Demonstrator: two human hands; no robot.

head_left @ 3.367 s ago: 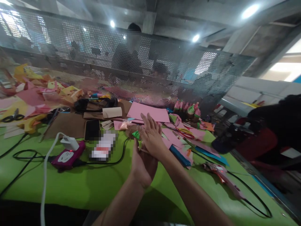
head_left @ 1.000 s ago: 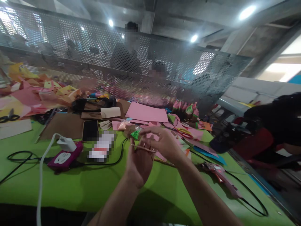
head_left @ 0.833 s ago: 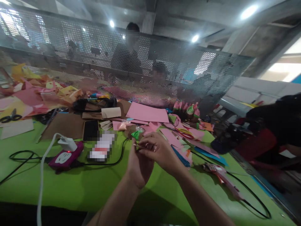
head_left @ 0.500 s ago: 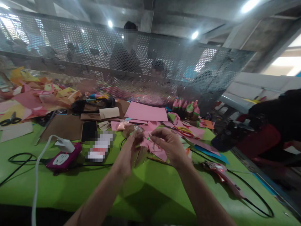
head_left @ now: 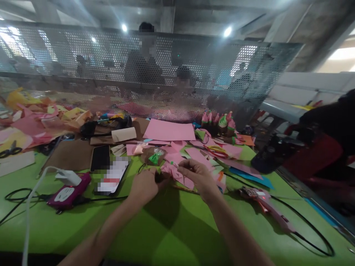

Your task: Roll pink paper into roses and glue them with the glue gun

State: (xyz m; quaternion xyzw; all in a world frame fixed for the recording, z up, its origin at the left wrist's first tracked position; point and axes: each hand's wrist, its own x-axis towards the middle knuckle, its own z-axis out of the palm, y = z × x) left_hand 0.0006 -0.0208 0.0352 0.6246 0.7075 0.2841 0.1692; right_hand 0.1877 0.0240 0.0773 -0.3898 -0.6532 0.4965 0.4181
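Note:
My left hand [head_left: 144, 184] rests low on the green table [head_left: 172, 229], fingers curled round a small dark object I cannot make out. My right hand [head_left: 197, 175] hovers just right of it, thumb and fingers pinched on a thin stick with a pale tip [head_left: 173, 163]. A small clear bag of green bits [head_left: 154, 157] lies on the table just beyond both hands, beside pink paper pieces [head_left: 185, 180].
A pink sheet [head_left: 169, 131], a phone [head_left: 100, 157], a magenta power strip with white plug [head_left: 69, 186] and black cables lie left. A pink glue gun [head_left: 262, 201] with cord lies right. Paper scraps pile far left. People sit behind a perforated metal screen [head_left: 166, 74].
Both hands dropped from raised over the table to near its surface. The left palm, upright before, now curls down on the table. The camera tilted down slightly.

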